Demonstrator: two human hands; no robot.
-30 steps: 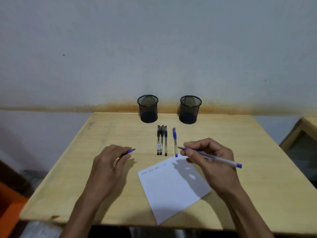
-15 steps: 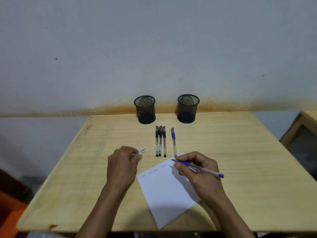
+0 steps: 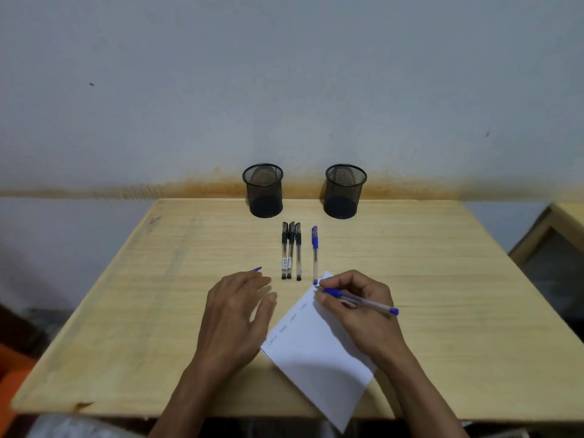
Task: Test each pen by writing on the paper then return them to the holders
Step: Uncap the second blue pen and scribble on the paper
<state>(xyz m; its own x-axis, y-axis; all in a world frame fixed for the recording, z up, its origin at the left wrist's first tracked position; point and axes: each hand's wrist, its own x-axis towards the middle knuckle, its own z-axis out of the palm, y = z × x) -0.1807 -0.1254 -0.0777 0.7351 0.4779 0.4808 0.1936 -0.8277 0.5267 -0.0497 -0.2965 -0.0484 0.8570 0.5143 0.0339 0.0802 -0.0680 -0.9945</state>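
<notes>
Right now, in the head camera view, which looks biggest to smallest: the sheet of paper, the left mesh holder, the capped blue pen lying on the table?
1. sheet of paper, clearly largest, though it lies nearest the camera.
2. left mesh holder.
3. capped blue pen, longer than the holder is tall but far thinner.

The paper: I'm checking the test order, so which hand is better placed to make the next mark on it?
Right. The right hand already holds the uncapped blue pen in a writing grip, tip at the paper's far corner. The left hand holds only what looks like a blue cap, beside the sheet.
</notes>
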